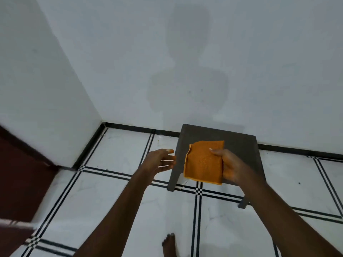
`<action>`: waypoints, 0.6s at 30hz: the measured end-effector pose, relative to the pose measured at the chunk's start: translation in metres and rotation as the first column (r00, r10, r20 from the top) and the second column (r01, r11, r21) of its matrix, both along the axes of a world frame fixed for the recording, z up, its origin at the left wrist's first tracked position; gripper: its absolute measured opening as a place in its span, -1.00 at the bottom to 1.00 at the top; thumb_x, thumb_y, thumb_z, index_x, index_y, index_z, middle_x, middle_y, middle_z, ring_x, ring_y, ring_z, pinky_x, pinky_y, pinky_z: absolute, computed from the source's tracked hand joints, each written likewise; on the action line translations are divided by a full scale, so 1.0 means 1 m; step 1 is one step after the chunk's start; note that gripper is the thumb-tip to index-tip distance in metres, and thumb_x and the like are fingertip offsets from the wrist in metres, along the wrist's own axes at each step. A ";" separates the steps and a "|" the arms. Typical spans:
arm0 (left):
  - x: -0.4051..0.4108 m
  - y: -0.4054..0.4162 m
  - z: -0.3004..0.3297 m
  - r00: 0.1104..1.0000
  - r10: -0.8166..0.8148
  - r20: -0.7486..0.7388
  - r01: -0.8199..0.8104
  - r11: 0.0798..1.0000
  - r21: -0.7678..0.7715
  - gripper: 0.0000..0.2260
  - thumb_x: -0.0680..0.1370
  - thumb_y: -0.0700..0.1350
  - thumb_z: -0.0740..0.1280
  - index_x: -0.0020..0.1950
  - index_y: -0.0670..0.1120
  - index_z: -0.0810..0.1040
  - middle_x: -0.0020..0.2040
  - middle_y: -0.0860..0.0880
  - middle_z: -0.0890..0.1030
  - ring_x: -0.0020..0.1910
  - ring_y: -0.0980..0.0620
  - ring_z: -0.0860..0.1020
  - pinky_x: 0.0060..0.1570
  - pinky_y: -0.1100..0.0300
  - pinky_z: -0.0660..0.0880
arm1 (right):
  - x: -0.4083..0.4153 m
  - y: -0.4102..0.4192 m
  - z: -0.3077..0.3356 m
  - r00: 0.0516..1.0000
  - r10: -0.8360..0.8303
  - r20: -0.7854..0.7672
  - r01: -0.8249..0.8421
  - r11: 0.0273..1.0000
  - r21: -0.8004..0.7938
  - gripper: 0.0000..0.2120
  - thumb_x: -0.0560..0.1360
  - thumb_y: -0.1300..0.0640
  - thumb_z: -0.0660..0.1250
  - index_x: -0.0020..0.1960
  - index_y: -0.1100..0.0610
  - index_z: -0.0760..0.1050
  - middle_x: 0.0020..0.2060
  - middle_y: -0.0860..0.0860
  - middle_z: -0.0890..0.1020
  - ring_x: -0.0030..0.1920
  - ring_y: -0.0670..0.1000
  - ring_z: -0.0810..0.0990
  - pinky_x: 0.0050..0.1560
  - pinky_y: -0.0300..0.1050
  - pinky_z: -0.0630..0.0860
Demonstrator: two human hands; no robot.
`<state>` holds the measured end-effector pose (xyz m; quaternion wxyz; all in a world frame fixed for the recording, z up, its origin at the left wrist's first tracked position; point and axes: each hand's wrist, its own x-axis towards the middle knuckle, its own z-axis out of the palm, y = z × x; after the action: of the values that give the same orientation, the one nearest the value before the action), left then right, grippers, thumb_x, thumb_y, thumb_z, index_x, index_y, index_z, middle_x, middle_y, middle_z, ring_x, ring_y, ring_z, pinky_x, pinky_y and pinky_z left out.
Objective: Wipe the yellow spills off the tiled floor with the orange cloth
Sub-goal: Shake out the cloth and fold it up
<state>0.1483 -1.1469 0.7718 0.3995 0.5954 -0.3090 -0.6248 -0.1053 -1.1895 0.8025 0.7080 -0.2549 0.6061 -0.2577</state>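
Note:
My right hand (230,166) grips a folded orange cloth (202,164) by its right edge, holding it in the air above a small grey stool. To the cloth's left my left hand (161,160) is open with fingers spread and nothing in it, a short gap from the cloth. The white tiled floor (115,197) with black double grid lines stretches below. A tiny yellowish speck (158,140) lies on a tile near the back wall; no larger yellow spill shows.
A grey stool (239,145) stands against the white back wall (204,62), its legs on the tiles. A dark red-brown door (20,175) fills the left edge beside the room's corner. A bare foot (169,243) rests on the floor at the bottom.

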 end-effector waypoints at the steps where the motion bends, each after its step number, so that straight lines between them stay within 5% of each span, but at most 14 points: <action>1: -0.006 -0.032 -0.014 1.000 -0.009 0.002 0.009 1.000 0.030 -0.73 0.64 -0.04 0.25 0.27 -0.13 0.57 0.13 -0.17 0.68 0.11 -0.12 0.66 0.19 -0.03 0.58 | -0.005 -0.028 -0.017 1.000 -0.027 -0.010 0.028 0.999 0.029 -0.46 0.58 0.05 0.41 0.48 0.03 0.26 0.20 0.17 0.54 0.10 0.28 0.56 0.13 0.34 0.47; 5: -0.023 -0.122 -0.075 1.000 0.004 0.008 -0.005 0.989 0.147 -0.75 0.63 -0.09 0.27 0.24 -0.15 0.59 0.10 -0.19 0.68 0.10 -0.16 0.66 0.09 0.04 0.62 | -0.021 -0.112 -0.091 0.994 -0.098 -0.046 0.103 0.987 0.124 -0.38 0.59 0.02 0.40 0.55 0.05 0.21 0.28 0.17 0.49 0.06 0.27 0.56 0.13 0.33 0.46; 10: -0.044 -0.199 -0.168 0.998 0.021 0.053 -0.034 0.966 0.256 -0.77 0.60 -0.09 0.32 0.18 -0.17 0.61 0.04 -0.20 0.70 0.05 -0.17 0.67 0.03 0.04 0.62 | -0.031 -0.202 -0.194 0.989 -0.137 -0.063 0.147 0.969 0.199 -0.30 0.57 0.02 0.43 0.59 0.05 0.17 0.44 0.21 0.43 0.34 0.36 0.47 0.38 0.43 0.38; 14: -0.065 -0.248 -0.251 0.997 0.033 0.077 -0.056 0.946 0.319 -0.79 0.59 -0.11 0.36 0.16 -0.18 0.62 0.01 -0.19 0.71 0.02 -0.16 0.68 -0.03 0.07 0.63 | -0.045 -0.254 -0.285 0.992 -0.101 -0.080 0.117 0.964 0.237 -0.33 0.60 0.03 0.39 0.60 0.08 0.16 0.46 0.21 0.42 0.40 0.35 0.44 0.24 0.32 0.41; 18: -0.085 -0.272 -0.328 0.994 0.021 0.104 -0.059 0.928 0.368 -0.81 0.59 -0.09 0.37 0.12 -0.17 0.63 -0.04 -0.17 0.72 -0.03 -0.14 0.70 -0.02 0.03 0.64 | -0.065 -0.277 -0.382 0.983 -0.067 -0.169 0.111 0.959 0.260 -0.36 0.59 0.03 0.39 0.57 0.14 0.23 0.47 0.22 0.42 0.42 0.33 0.43 0.33 0.31 0.43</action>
<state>0.0631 -1.4189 0.4440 0.2767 0.6964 -0.1925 -0.6335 -0.1702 -1.4661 0.4208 0.6732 -0.1486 0.7007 -0.1837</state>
